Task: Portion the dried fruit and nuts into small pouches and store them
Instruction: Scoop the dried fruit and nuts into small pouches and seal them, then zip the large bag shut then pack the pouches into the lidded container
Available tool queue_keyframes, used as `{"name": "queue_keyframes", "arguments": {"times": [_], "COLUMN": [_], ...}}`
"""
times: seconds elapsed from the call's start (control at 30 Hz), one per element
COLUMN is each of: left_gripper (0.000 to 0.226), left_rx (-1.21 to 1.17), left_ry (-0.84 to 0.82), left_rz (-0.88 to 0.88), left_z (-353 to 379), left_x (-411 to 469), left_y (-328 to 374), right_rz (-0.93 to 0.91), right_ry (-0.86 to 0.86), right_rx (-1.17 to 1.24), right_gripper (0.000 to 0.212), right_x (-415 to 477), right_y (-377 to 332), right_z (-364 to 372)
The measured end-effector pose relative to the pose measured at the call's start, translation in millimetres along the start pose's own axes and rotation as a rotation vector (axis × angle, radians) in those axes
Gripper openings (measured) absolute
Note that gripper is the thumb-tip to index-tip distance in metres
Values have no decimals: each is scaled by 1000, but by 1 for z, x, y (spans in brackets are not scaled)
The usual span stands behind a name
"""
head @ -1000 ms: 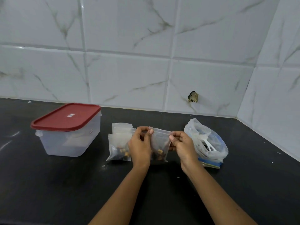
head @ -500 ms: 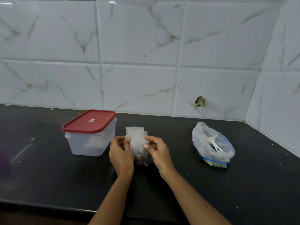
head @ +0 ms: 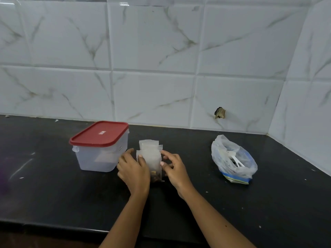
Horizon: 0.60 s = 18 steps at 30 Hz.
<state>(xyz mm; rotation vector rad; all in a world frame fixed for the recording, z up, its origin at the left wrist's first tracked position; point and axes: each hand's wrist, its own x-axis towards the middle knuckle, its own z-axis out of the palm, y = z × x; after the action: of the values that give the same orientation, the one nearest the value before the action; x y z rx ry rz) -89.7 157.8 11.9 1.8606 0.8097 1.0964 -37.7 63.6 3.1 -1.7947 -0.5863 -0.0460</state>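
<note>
Black countertop (head: 53,194) beneath the pouches (head: 151,158) meets white marbled wall tiles (head: 154,42).

Home kitchen, black stone counter (head: 53,194), marbled white wall tiles (head: 152,42), lidded food tub (head: 100,147)

A black countertop (head: 53,194) stretches before me. On it, from left to right: a clear container with a red lid (head: 100,154), small pouches (head: 150,158) standing upright, and a plastic bag (head: 232,158) well apart.

Black counter (head: 53,194) filled the lower half, w/ white specks (head: 206,191) at approx. 5 o'clock. White marble-look wall tiles (head: 152,42) stood behind, 12 o'clock. One tile had a chipped hole (head: 220,113), approx. 3 o'clock.
</note>
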Motion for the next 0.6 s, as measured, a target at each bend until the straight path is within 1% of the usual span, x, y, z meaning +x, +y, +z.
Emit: {"name": "queue_keyframes", "arguments": {"times": [0.1,0.17,0.23,0.27,0.33,0.43,0.6], "left_gripper": [36,40,42,41,39,36,34], "left_rx": [120,170,139,92,1,-116,-365], "left_ry": [-25,-56,-111,-143,-202,-307,-631], "left_rz": [172,346,499,541,577,582,529], "left_z": [2,7,17,23,39,65,106], "left_x": [-5,-11,-19,-24,-34,-56,-93], "left_y": [5,12,25,34,54,82,126], "right_rz": [13,10,-23,-44,-63,-54,-3], "right_ry": [57,88,121,147,210,267,417], "right_rx": [21,12,-15,-31,-51,-58,-105], "right_gripper": [35,33,32,32,30,29,25], "right_x": [-5,-7,-7,-6,-2,2,3], "right_y": [-4,-9,-15,-18,-22,-22,2], "right_z": [-11,-25,-47,-59,-87,-128,-181]}}
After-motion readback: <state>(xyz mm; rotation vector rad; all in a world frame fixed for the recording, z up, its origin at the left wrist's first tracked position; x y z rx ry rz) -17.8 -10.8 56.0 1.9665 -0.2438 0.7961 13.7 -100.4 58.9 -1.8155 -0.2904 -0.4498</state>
